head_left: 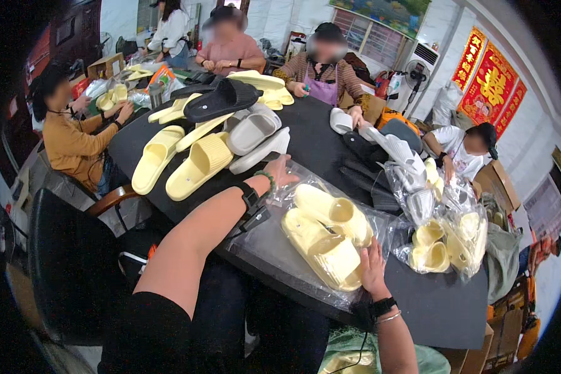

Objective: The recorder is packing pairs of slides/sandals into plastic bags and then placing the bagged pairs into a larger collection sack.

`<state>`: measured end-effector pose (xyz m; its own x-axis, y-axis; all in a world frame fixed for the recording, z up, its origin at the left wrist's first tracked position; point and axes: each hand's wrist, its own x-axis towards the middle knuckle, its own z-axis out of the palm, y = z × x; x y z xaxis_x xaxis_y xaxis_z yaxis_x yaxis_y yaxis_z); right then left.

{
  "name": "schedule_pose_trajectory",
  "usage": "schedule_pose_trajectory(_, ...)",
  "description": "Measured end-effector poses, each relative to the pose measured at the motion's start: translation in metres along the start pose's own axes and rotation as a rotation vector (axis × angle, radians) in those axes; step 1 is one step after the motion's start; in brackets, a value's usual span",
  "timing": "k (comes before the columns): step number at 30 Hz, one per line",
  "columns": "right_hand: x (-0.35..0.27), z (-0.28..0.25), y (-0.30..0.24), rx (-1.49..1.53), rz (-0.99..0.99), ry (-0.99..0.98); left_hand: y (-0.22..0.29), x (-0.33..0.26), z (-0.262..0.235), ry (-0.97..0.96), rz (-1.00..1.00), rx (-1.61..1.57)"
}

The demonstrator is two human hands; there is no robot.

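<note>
A pair of pale yellow slippers (321,243) lies inside a clear plastic bag (262,240) on the dark table in front of me. My left hand (283,172) reaches across to the bag's far left corner, its fingers closed on the thin film there. Against the near right side of the slippers rests my right hand (373,268), fingers stretched out and touching the bag. Just beyond my left forearm, a heap of loose slippers includes a yellow slipper (199,165), a grey slipper (255,132) and a black slipper (223,101).
Bagged yellow slippers (429,246) sit at the table's right end, with black slippers (371,181) behind them. Several people work around the dark table (311,131). A black chair (68,262) stands at my left. Below the table's near edge lies a green sack (411,358).
</note>
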<state>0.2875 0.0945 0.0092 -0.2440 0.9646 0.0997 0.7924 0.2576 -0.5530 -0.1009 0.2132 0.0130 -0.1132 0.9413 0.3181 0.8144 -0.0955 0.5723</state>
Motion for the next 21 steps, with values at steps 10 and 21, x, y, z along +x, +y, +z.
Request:
schedule_pose_trajectory(10,0.001,0.001,0.007,-0.022,-0.022,0.011,-0.01,-0.013,0.001,0.017,-0.042,-0.088)
schedule_pose_trajectory(21,0.004,0.006,0.008,-0.005,0.002,0.027,0.017,-0.071,-0.058,-0.129,0.545,-0.119)
